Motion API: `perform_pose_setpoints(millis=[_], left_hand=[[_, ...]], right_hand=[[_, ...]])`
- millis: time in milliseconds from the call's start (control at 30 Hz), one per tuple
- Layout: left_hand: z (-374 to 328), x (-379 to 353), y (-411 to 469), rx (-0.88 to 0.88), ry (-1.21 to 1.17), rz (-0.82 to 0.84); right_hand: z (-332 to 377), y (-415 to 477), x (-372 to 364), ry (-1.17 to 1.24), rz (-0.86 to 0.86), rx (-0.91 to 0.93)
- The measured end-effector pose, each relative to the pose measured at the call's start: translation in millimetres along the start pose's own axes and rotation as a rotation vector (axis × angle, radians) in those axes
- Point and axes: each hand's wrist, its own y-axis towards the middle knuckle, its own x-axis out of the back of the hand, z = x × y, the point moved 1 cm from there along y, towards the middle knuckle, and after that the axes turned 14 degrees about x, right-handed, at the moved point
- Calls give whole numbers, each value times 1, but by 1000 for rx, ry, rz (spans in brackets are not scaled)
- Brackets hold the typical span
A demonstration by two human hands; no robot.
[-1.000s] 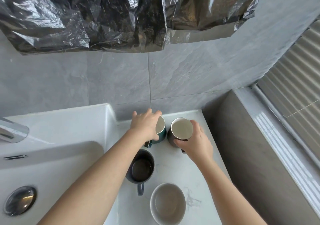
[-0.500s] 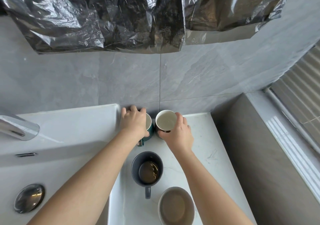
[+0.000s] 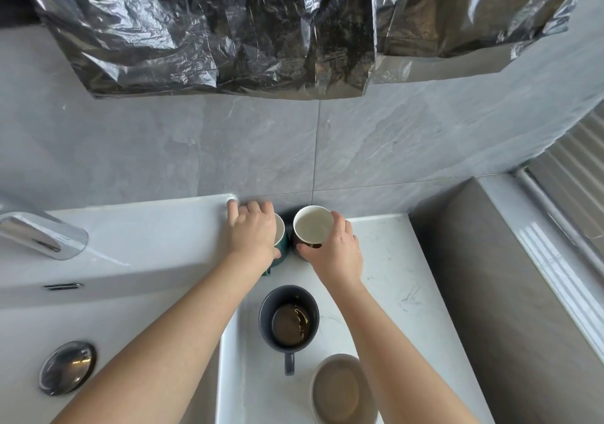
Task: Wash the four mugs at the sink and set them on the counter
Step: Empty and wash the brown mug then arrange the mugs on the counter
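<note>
Two mugs on the worktop (image 3: pixel 392 260), seemingly washed.
Left hand (image 3: pixel 253 232) clasps green mug (image 3: pixel 281 249), right hand (image 3: pixel 333 250) brown mug (image 3: pixel 312 227); dirty grey mug (image 3: pixel 289 319) likely next.

The half-hidden mug (image 3: pixel 281 249) looks teal; the brown mug (image 3: pixel 310 229) is white inside.

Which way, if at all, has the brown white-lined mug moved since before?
Yes: the brown white-lined mug moved left and back, toward the grey tiled wall's grout line.

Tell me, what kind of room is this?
Most likely a kitchen or washroom sink corner: a white sink with a chrome tap and drain plug, grey wall tiles, and a dark mug holding brown dregs on the marble counter.
</note>
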Motion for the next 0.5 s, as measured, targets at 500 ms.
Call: perform_pose_setpoints(millis=[500], left_hand=[[7,12,-31,-31,-195,-273]], right_hand=[[3,-17,17,60,107,84]])
